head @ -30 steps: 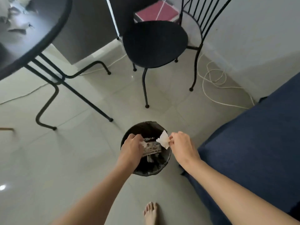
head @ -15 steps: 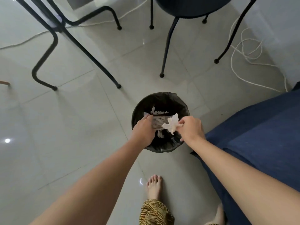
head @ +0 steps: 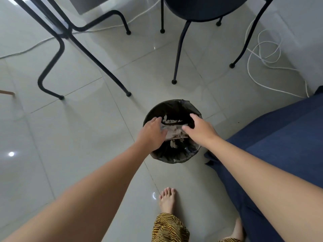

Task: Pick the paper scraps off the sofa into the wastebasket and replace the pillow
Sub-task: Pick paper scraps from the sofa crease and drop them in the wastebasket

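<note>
A round wastebasket [head: 176, 104] with a black liner stands on the tiled floor beside the blue sofa [head: 283, 135]. Crumpled paper scraps [head: 174, 133] lie inside it. My left hand [head: 152, 133] hovers over the basket's left rim with fingers spread and nothing in it. My right hand [head: 201, 130] hangs over the right rim, also spread and empty. No pillow shows in this view.
A black chair [head: 178, 49] stands just behind the basket, and black table legs [head: 97, 63] cross the floor at the upper left. A white cable [head: 262, 55] coils by the wall at the right. My bare feet [head: 167, 199] stand in front of the basket.
My right hand let go of the white paper scrap it pinched, and both hands opened over the basket. The view tilted further down.
</note>
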Tool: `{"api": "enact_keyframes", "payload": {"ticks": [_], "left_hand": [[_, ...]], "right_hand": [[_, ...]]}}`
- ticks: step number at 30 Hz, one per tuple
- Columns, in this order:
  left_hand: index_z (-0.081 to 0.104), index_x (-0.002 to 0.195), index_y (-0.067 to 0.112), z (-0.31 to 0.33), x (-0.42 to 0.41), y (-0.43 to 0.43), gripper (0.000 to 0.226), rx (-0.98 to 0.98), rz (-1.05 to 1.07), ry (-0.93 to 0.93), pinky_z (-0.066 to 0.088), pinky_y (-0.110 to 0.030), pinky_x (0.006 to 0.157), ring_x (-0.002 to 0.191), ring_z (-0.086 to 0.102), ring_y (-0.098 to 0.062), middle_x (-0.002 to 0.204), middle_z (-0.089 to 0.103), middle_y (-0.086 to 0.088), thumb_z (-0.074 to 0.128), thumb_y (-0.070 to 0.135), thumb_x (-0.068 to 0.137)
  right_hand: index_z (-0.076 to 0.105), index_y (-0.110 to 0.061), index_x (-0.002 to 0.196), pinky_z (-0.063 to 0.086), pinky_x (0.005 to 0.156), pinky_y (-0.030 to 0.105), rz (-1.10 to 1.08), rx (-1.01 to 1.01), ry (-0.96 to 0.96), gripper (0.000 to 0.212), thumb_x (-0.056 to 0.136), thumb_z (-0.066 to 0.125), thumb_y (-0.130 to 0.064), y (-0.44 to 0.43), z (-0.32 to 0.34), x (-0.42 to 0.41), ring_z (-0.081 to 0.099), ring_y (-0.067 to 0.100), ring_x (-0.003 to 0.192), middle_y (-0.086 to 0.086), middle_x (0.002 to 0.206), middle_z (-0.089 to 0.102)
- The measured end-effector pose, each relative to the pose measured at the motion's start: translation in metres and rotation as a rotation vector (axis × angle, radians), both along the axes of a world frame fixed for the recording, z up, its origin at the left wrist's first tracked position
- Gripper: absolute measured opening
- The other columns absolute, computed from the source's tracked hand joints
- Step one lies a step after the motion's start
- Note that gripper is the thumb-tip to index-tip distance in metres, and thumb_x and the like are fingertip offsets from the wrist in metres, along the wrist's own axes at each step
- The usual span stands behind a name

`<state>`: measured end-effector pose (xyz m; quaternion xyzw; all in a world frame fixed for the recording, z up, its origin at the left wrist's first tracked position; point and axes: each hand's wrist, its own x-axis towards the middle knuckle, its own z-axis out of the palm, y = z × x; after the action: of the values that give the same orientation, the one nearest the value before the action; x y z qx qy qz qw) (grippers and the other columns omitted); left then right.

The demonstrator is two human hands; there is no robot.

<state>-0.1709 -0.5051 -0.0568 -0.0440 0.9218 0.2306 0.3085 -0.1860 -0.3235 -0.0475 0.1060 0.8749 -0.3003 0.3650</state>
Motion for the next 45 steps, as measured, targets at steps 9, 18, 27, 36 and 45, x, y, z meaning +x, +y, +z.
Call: {"api": "enact_keyframes", "payload": {"ticks": [9,18,27,36,45], "left_hand": [[0.029,0.154,0.018,0.094,-0.059,0.069,0.067,0.007,-0.060,0.098,0.028,-0.041,0.112,0.143,0.032,-0.028,0.158,0.034,-0.007,0.033,0.057,0.100],[0.028,0.154,0.013,0.214,-0.075,0.258,0.068,0.072,-0.339,0.265,0.024,-0.036,0.114,0.144,0.030,-0.027,0.157,0.034,-0.011,0.033,0.056,0.101],[0.021,0.157,0.016,0.263,0.000,0.510,0.069,0.184,-0.686,0.311,0.021,-0.037,0.114,0.147,0.020,-0.021,0.160,0.028,-0.004,0.034,0.055,0.101],[0.021,0.157,0.018,0.215,0.106,0.695,0.068,0.175,-0.937,0.209,0.022,-0.037,0.114,0.147,0.019,-0.022,0.161,0.023,-0.005,0.039,0.053,0.101],[0.020,0.157,0.019,0.115,0.123,0.762,0.073,0.058,-0.984,0.059,0.023,-0.041,0.118,0.149,0.016,-0.021,0.163,0.019,-0.003,0.040,0.058,0.098]], "right_hand": [[0.020,-0.027,0.160,0.027,0.117,0.051,-0.054,0.097,0.199,0.077,0.097,0.044,-0.064,0.066,0.096,-0.046,0.018,0.032,0.153,0.013,0.167,0.019],[0.014,-0.030,0.161,0.016,0.122,0.053,-0.270,0.216,0.319,0.087,0.091,0.042,-0.074,0.257,0.222,-0.012,0.006,0.031,0.156,0.012,0.170,0.004],[0.015,-0.031,0.161,0.016,0.123,0.051,-0.614,0.305,0.282,0.088,0.090,0.041,-0.075,0.482,0.257,0.135,0.007,0.029,0.156,0.011,0.170,0.006],[0.031,-0.035,0.155,0.037,0.112,0.051,-0.873,0.316,0.122,0.074,0.091,0.048,-0.069,0.643,0.184,0.294,0.026,0.030,0.149,0.013,0.162,0.025],[0.026,-0.038,0.155,0.044,0.102,0.051,-0.763,0.311,0.010,0.067,0.096,0.049,-0.060,0.705,0.082,0.326,0.035,0.035,0.140,0.014,0.155,0.031]]}}
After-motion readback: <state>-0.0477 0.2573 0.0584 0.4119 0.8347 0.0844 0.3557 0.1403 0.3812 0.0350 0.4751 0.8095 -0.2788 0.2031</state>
